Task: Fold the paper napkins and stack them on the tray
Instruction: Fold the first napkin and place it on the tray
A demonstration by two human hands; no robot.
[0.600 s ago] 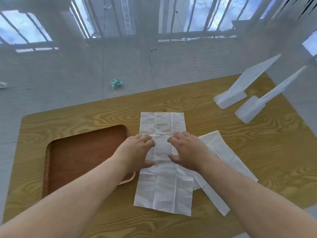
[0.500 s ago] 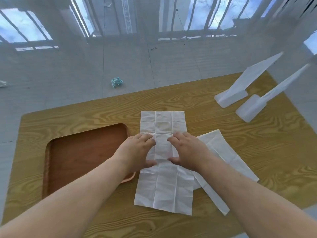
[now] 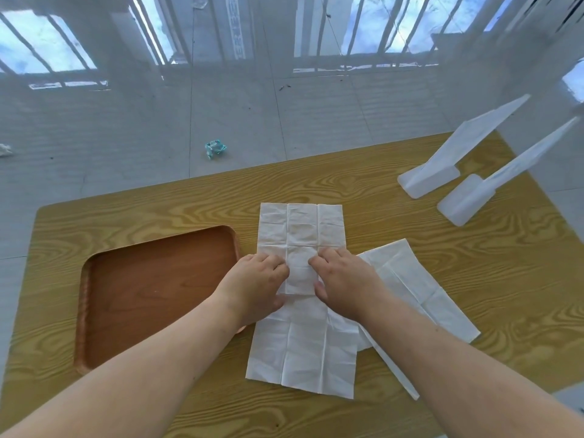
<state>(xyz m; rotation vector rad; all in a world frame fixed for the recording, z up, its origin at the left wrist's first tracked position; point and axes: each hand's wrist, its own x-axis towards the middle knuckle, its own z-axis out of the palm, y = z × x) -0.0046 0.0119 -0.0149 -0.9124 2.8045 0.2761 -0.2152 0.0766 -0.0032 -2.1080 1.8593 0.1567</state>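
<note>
A long white unfolded napkin (image 3: 301, 346) lies flat on the wooden table (image 3: 474, 279), creased into a grid. My left hand (image 3: 256, 286) and my right hand (image 3: 343, 284) rest on its middle, bent fingertips and thumbs pressing the paper on either side of the centre strip. The napkin looks flat under them. A second white napkin (image 3: 420, 292) lies angled to the right, partly under the first and under my right forearm. The brown tray (image 3: 151, 292) sits to the left with nothing in it; my left wrist covers its near right corner.
Two white plastic stands (image 3: 442, 165) (image 3: 480, 194) lean at the table's far right corner. The table's far edge drops to a tiled floor with a crumpled teal scrap (image 3: 215, 148). Bare wood lies beyond the napkin and in front of the tray.
</note>
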